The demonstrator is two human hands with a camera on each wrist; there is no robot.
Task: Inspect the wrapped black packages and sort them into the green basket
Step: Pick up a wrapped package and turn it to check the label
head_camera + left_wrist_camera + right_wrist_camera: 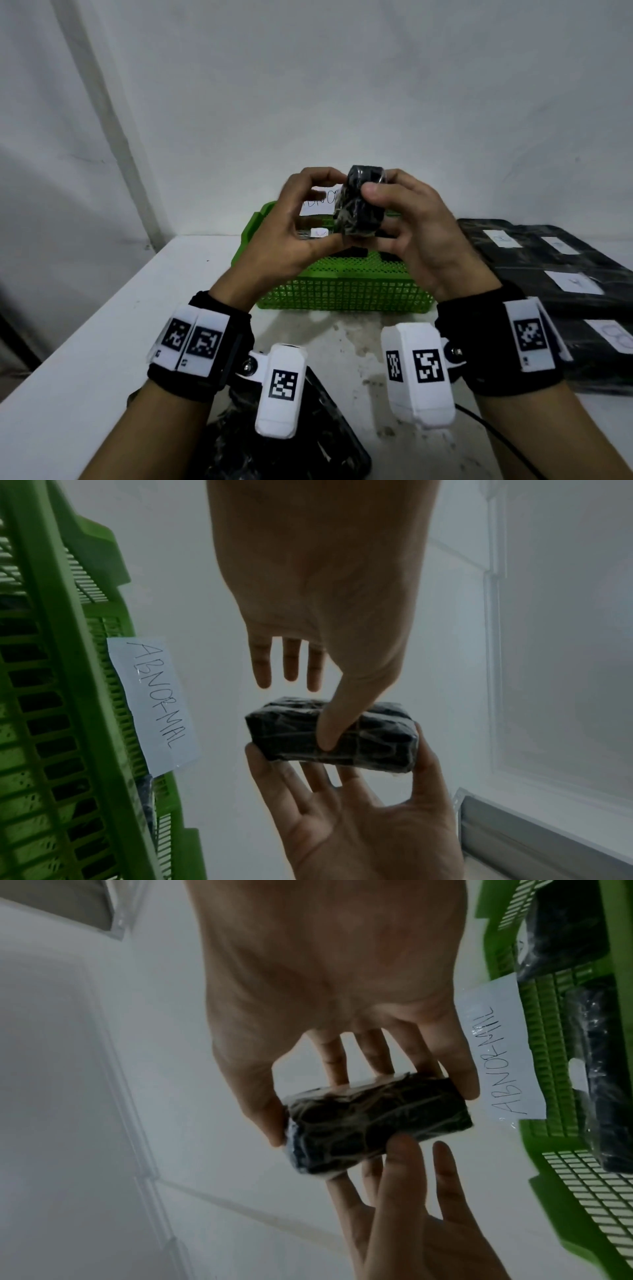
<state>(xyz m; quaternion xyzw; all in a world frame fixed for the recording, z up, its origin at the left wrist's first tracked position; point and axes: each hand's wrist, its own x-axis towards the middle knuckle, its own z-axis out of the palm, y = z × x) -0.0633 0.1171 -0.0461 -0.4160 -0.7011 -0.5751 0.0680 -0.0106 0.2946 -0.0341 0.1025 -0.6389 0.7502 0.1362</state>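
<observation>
While both hands hold one wrapped black package point(359, 205) above the green basket point(342, 291), inspection is judged to be in hand. Head view: left hand point(298, 226) and right hand point(421, 233) each keep a pinching grip on it; more black packages point(548, 260) lie on the desk point(102, 342) to the right.

Left wrist view: a thumb presses the wrap; the basket's label point(154, 707) reads ABNORMAL.

Right wrist view: packages already lie inside the basket. Next move calls for a verdict, then lowering past the rim.
</observation>
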